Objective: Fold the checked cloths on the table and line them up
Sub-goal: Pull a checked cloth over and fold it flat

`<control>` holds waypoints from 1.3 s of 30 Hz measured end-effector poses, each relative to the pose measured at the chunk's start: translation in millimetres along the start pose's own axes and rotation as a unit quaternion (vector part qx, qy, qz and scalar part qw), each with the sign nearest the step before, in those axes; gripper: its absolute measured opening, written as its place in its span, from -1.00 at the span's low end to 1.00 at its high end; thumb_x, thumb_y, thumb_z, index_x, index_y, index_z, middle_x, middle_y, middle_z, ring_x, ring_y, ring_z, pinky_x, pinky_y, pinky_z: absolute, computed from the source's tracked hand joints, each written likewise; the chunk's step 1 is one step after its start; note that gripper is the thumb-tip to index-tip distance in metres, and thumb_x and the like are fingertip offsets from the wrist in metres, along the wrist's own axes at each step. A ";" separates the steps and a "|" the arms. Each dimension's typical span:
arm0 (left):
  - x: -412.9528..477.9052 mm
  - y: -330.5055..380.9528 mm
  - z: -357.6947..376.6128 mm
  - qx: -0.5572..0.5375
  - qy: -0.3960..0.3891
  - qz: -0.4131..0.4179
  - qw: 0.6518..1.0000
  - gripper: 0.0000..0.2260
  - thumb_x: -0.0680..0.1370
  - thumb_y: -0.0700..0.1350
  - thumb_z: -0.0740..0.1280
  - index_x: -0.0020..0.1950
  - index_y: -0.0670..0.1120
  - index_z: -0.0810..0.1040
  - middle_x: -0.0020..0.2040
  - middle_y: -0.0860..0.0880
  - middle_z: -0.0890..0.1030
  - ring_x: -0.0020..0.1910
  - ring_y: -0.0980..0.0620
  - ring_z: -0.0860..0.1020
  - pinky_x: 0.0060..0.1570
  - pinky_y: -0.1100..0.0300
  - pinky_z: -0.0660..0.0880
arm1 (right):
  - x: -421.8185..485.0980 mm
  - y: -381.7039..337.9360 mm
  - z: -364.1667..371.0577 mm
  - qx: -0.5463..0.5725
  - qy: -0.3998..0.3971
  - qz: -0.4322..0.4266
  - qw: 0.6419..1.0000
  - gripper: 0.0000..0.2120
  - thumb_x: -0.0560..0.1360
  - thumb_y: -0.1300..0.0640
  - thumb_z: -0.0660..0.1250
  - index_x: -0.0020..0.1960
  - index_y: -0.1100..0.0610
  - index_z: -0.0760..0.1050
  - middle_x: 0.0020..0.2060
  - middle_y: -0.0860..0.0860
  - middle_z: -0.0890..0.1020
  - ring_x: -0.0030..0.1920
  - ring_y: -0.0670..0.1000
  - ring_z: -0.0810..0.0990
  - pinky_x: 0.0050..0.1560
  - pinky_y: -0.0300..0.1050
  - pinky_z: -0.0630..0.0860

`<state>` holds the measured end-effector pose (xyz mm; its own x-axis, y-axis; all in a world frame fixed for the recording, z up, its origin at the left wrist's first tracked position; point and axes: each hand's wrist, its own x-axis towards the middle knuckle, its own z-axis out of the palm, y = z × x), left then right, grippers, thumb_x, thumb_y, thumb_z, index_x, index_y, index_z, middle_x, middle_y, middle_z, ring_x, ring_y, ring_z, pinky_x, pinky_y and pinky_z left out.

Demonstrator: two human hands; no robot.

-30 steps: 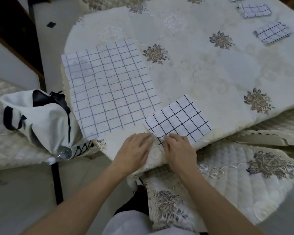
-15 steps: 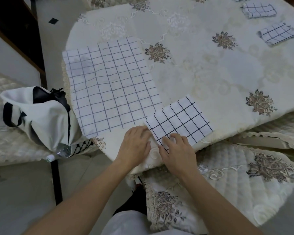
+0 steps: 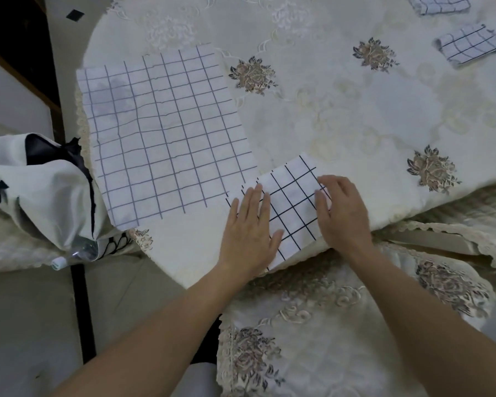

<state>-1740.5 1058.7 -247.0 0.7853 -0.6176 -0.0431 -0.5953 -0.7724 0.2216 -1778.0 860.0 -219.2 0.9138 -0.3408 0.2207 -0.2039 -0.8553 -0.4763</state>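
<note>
The left hand (image 3: pixel 248 230) is lying flat, fingers straight and together, pressing on the left part of the folded cloth (image 3: pixel 291 207). The right hand (image 3: pixel 342 212) is resting on the cloth's right part, its fingers bent a little with the tips touching the fabric; whether it is pinching an edge or only pressing is unclear. Both forearms are reaching in from the bottom of the view.

The folded cloth is sitting at the near edge of the table (image 3: pixel 341 116), turned at an angle, its near corner reaching the table's rim. Its lines are dark and bold. Its left corner is just touching or slightly overlapping the bottom right corner of the big cloth (image 3: pixel 161 133), which is lying spread open to the left, with fainter grey lines and a few wrinkles.

Far off at the top right, two small folded cloths are lying well apart from the hands: one (image 3: pixel 468 44) near the right edge and another (image 3: pixel 438 2) above it, partly cut off by the frame.

The table is wearing a cream cover with embroidered flower patches. A padded chair seat (image 3: pixel 341 333) in matching fabric is sitting below the hands. On the left, a white bag (image 3: pixel 40 190) with black trim is lying on another seat, a clear bottle (image 3: pixel 78 250) with a white cap poking out under it.
</note>
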 end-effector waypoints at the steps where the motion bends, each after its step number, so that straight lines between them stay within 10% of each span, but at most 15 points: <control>1: 3.3 3.8 5.1 0.015 -0.019 -0.005 1.000 -0.31 0.64 0.23 -0.05 0.61 -0.22 0.05 0.62 -0.21 0.01 0.61 -0.15 -0.02 0.55 -0.15 0.04 | -1.3 -2.9 8.9 -0.005 -0.008 -0.039 0.999 -0.65 0.63 0.10 0.18 0.30 0.28 0.51 0.21 0.18 0.56 0.24 0.16 0.50 0.27 -0.05 0.43; 7: 18.9 2.1 21.8 0.068 -0.076 -0.016 0.995 -0.34 0.61 0.17 -0.20 0.62 -0.14 -0.23 0.62 -0.16 -0.26 0.58 -0.13 -0.30 0.54 -0.19 -0.14 | -6.8 -19.0 54.6 -0.036 -0.161 -0.184 0.969 -0.46 0.68 -0.08 0.02 0.53 0.23 0.29 0.51 0.11 0.34 0.56 0.09 0.21 0.54 0.05 0.18; 18: 26.8 1.3 22.0 0.055 -0.030 -0.038 0.997 -0.26 0.63 0.28 -0.01 0.63 -0.15 -0.11 0.64 -0.14 -0.09 0.62 -0.09 -0.13 0.54 -0.18 0.02 | 27.3 1.9 66.1 -0.116 -0.211 -0.231 0.943 -0.34 0.68 -0.23 -0.10 0.59 0.20 0.13 0.59 0.10 0.16 0.60 0.04 0.03 0.57 0.10 0.10; 39: 11.9 25.7 25.4 0.042 -0.065 0.005 0.997 -0.23 0.62 0.35 -0.04 0.63 -0.17 -0.08 0.63 -0.16 -0.13 0.61 -0.12 -0.15 0.51 -0.23 0.02 | 56.3 55.7 41.1 -0.220 -0.201 -0.093 0.950 -0.24 0.60 -0.36 -0.19 0.63 0.09 -0.14 0.63 0.00 -0.08 0.61 0.08 -0.09 0.57 0.20 -0.07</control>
<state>-1750.7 1027.7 -266.6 0.7533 -0.6356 -0.1690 -0.6200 -0.7720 0.1400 -1723.5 809.2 -268.3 0.9908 -0.0665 -0.1176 -0.0716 -0.9967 -0.0392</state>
